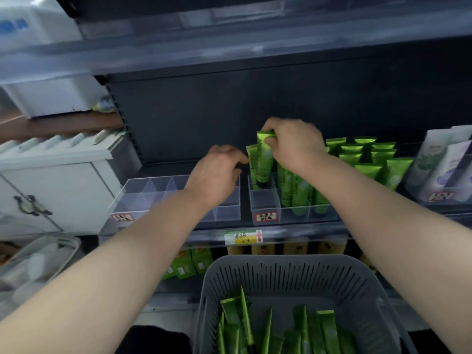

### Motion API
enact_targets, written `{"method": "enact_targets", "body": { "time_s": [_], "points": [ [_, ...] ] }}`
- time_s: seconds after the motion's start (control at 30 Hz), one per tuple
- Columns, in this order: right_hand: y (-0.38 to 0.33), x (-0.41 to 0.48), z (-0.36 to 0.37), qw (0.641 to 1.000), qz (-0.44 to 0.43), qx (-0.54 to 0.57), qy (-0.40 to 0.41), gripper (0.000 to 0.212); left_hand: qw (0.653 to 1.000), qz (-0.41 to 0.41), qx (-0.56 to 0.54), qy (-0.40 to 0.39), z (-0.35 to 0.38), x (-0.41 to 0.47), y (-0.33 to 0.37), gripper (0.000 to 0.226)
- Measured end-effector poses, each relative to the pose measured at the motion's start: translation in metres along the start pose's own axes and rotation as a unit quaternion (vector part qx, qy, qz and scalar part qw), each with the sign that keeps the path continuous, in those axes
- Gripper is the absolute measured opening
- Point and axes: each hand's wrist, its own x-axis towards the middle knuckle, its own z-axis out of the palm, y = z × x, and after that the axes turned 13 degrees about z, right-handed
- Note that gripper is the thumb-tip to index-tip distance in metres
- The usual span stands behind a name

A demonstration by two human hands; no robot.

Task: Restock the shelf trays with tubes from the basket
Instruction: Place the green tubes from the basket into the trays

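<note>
Placing step: right hand pinches a green tube by its crimp, seating it in the tray at twelve o'clock; left hand curls against a neighbouring tube, grip unclear; next, I'd say, release, then reach the basket at six.

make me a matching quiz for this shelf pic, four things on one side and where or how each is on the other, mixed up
Things:
1 right hand
2 grey basket
3 left clear tray
4 price label

States:
a on the shelf edge, with a red arrow
b grips the top of a green tube
c visible compartments hold no tubes
d loose green tubes lie inside

Pairs: 1-b, 2-d, 3-c, 4-a
</note>
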Motion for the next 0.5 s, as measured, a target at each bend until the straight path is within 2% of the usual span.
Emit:
{"method": "enact_targets", "body": {
  "time_s": [0.23, 0.5],
  "points": [
    [-0.007, 0.015, 0.032, 0.985, 0.009, -0.141, -0.098, 0.035, 1.0, -0.008, -0.005, -0.006, 0.002, -0.009, -0.007, 0.029],
    [-0.003, 0.02, 0.042, 0.984, -0.01, -0.15, -0.095, 0.035, 1.0, -0.01, -0.013, -0.018, 0.009, -0.012, -0.004, 0.031]
  ]
}}
